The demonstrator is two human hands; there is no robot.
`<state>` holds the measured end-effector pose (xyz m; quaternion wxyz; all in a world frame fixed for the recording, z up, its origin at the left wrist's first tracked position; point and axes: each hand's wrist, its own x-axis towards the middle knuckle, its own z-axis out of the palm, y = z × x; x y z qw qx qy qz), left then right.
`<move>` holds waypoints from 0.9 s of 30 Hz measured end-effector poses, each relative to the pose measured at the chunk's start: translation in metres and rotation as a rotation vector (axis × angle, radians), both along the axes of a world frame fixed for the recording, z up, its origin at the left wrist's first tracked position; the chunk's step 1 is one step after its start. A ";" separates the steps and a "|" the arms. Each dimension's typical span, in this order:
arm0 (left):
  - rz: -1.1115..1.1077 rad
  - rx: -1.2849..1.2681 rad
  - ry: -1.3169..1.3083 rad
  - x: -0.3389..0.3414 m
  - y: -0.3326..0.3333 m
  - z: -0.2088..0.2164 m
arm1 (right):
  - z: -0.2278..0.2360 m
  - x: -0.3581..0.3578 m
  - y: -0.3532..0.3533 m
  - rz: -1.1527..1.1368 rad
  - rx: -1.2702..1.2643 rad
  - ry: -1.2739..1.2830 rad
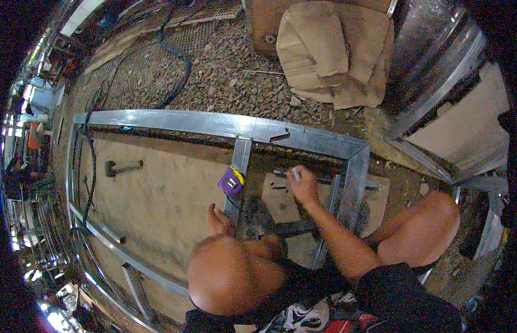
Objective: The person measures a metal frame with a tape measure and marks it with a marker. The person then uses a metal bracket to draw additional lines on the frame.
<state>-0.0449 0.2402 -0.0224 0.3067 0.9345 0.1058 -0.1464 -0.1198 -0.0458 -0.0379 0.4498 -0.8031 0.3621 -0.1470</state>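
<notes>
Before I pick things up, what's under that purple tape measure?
The tape measure rests on the metal crossbar, its left side overlapping the brown board; the surface directly beneath is covered.

We are seeing a silver frame (186, 121), a purple-and-yellow tape (229, 186) on it, a tan, dark-smudged board (164, 183) within it, and mottled brown-grey gravel (219, 80) and plain brown cardboard (336, 50) beyond it.

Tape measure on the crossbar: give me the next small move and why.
Perhaps nudge the purple tape measure rightward, more fully onto the crossbar: it seems to jut past the bar's left edge, so a bump might topple it. The right hand, apart from it, holds a small pale object.
</notes>
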 end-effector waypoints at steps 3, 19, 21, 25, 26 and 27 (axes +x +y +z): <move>0.035 -0.039 -0.073 0.000 0.021 -0.021 | -0.009 -0.020 0.031 0.238 -0.113 0.270; 0.077 0.079 -0.020 -0.004 -0.011 0.013 | -0.042 -0.018 0.016 0.256 -0.022 0.378; 0.031 0.089 -0.031 -0.003 -0.020 0.016 | -0.038 -0.027 0.009 0.172 -0.005 0.353; -0.011 0.095 -0.208 -0.003 0.004 0.002 | -0.003 -0.028 0.014 0.008 0.052 0.249; -0.013 0.101 -0.207 -0.004 0.003 0.000 | -0.004 -0.031 0.012 -0.046 0.008 0.178; -0.013 0.108 -0.207 -0.005 0.002 -0.002 | -0.006 -0.032 0.008 -0.032 0.036 0.179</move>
